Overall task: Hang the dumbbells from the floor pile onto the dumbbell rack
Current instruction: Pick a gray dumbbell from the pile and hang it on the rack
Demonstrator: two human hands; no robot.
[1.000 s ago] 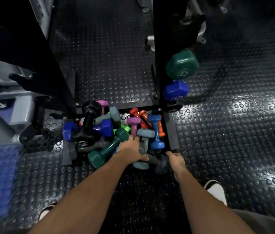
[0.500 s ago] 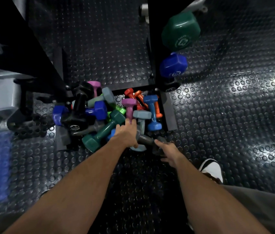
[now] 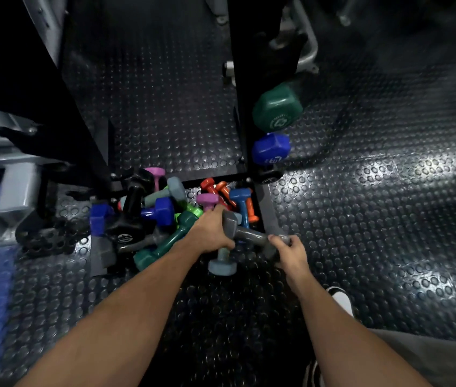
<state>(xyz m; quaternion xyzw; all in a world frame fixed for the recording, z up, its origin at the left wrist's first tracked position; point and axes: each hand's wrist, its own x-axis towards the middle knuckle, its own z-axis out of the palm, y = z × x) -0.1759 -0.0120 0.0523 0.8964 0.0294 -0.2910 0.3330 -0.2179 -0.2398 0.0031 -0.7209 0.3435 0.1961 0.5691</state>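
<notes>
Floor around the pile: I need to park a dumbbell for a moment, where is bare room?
Bare studded floor lies right of the rack upright, and between both uprights behind the pile. The pile itself is crowded.

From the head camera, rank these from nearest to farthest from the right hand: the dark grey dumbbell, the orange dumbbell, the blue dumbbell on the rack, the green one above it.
1. dark grey dumbbell, gripped by the right hand
2. orange dumbbell, in the pile
3. blue dumbbell, lower on the rack
4. green dumbbell, above it
</notes>
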